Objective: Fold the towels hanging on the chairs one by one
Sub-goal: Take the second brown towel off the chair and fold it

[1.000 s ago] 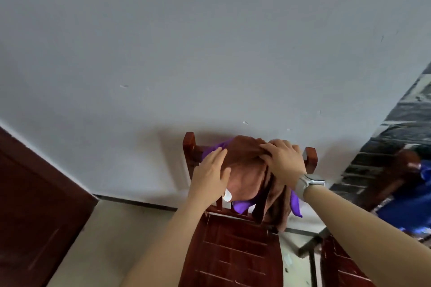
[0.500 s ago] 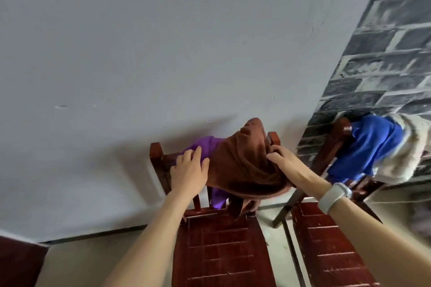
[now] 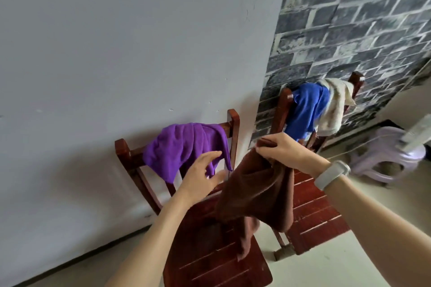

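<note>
My right hand [image 3: 283,150] pinches the top edge of a brown towel [image 3: 258,191], which hangs crumpled in the air over the seat of the near wooden chair [image 3: 217,261]. My left hand [image 3: 200,176] is open with spread fingers, just left of the brown towel and in front of a purple towel [image 3: 184,147] draped over that chair's backrest. On the second chair [image 3: 312,212] to the right, a blue towel [image 3: 307,107] and a cream towel [image 3: 333,105] hang over the backrest.
A grey wall runs behind the near chair and a stone-pattern wall [image 3: 349,25] behind the far one. A pale plastic stool [image 3: 389,154] stands on the floor at the right. The two chairs stand close side by side.
My right hand has lifted the brown towel off the backrest and pulled it right and toward me. My left hand has left the backrest. The view has swung right.
</note>
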